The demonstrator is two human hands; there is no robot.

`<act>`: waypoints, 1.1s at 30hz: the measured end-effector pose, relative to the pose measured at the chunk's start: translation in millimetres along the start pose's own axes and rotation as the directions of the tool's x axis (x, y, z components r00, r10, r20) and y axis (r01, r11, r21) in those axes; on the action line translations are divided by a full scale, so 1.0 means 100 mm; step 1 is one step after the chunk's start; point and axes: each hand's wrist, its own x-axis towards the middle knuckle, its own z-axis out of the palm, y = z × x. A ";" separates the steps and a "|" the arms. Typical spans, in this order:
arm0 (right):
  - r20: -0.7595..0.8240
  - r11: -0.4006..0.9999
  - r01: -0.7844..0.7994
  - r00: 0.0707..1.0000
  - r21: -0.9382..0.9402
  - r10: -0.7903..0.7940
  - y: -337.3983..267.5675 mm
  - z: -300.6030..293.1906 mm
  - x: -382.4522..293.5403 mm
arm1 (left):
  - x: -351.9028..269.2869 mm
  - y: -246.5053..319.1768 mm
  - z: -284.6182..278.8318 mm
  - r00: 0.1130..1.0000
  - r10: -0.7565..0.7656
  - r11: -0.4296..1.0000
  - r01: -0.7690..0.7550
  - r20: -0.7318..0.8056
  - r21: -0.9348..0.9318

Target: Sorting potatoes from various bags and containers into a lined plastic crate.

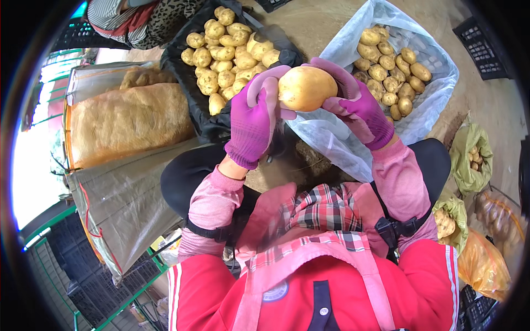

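My left hand (256, 111) and my right hand (359, 103), both in purple knit gloves, hold one large yellow potato (307, 88) between them, raised in front of me. Behind my left hand stands a container lined with black cloth (176, 62), heaped with potatoes (225, 53). To the right, beyond my right hand, a container lined with pale blue-white fabric (441, 89) holds smaller potatoes (389, 62). The fingers of both gloves wrap the potato's two ends.
Full mesh sacks (130, 120) lie at the left beside a grey sheet (128, 198). Green bags (470, 157) and an orange bag (484, 265) stand at the right. Black plastic crates (482, 49) sit around the edges. Another person (136, 20) is at the upper left.
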 end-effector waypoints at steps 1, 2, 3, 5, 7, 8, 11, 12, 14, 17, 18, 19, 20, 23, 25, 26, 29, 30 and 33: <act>-0.002 1.000 0.011 1.000 -0.013 -0.011 0.00 0.01 0.00 | 0.05 -0.08 -0.04 1.000 0.001 1.000 -0.001 -0.004 -0.001; 0.010 1.000 0.011 1.000 -0.009 -0.011 0.01 0.05 0.03 | 0.10 -0.22 -0.13 0.945 0.317 0.870 -0.323 0.081 0.373; -0.027 0.996 0.043 0.999 -0.081 -0.046 0.02 0.05 0.03 | 0.14 -0.31 -0.14 0.795 0.537 0.520 -0.574 0.281 0.632; -0.063 0.986 0.073 0.995 -0.153 -0.083 0.08 0.05 0.03 | 0.13 -0.43 -0.09 0.927 0.323 0.817 -0.374 0.190 0.438; -0.154 0.962 0.095 0.978 -0.256 -0.137 0.14 0.04 0.03 | 0.13 -0.48 -0.05 0.984 0.061 0.976 -0.094 0.170 0.195; -0.156 0.963 0.097 0.978 -0.253 -0.140 0.15 0.07 0.03 | 0.13 -0.50 -0.08 0.988 -0.021 0.999 0.028 0.151 -0.042; -0.114 0.930 0.129 0.977 -0.343 -0.178 0.17 0.14 0.02 | 0.16 -0.60 -0.15 0.966 -0.187 0.835 0.251 0.177 -0.490; -0.114 0.931 0.132 0.977 -0.340 -0.180 0.17 0.16 0.01 | 0.15 -0.69 -0.18 0.988 -0.031 0.977 0.061 0.150 -0.205; -0.113 0.930 0.083 0.985 -0.359 -0.132 0.16 0.18 -0.01 | 0.14 -0.84 -0.21 0.976 0.128 0.983 -0.148 0.175 0.104; -0.117 0.948 0.102 0.983 -0.303 -0.143 0.20 0.17 0.00 | 0.14 -0.93 -0.16 0.975 0.148 0.973 -0.174 0.167 0.154; -0.115 0.948 0.107 0.982 -0.299 -0.147 0.22 0.16 -0.01 | 0.13 -0.82 -0.06 0.994 -0.045 0.988 0.060 0.104 -0.140; -0.107 0.927 0.129 0.978 -0.353 -0.177 0.24 0.15 -0.02 | 0.11 -0.70 0.01 0.964 -0.247 0.864 0.265 0.098 -0.429; -0.087 0.902 0.158 0.974 -0.402 -0.210 0.25 0.17 -0.01 | 0.08 -0.50 0.01 0.905 -0.304 0.687 0.425 0.298 -0.590; -0.006 0.832 0.221 0.966 -0.508 -0.260 0.22 0.20 -0.07 | 0.08 -0.59 0.08 0.866 -0.377 0.623 0.500 0.329 -0.602; 0.003 0.803 0.257 0.953 -0.537 -0.303 0.22 0.23 -0.08 | 0.14 -0.61 0.01 0.897 -0.379 0.676 0.435 0.226 -0.595; -0.005 0.769 0.276 0.940 -0.577 -0.342 0.22 0.23 -0.08 | 0.20 -0.59 -0.01 0.914 -0.379 0.733 0.393 0.147 -0.555; -0.032 0.788 0.193 0.965 -0.585 -0.260 0.16 0.31 -0.08 | 0.64 -0.93 -0.69 0.983 -0.183 0.948 0.181 0.017 -0.262; 0.015 0.748 0.217 0.964 -0.627 -0.267 0.14 0.46 -0.02 | 0.84 -1.25 -1.31 0.988 0.042 0.994 -0.026 -0.146 0.110; -0.033 0.675 0.162 0.963 -0.720 -0.266 0.26 0.15 -0.08 | 1.37 -1.05 -1.10 0.870 -0.280 0.949 0.315 -0.405 0.020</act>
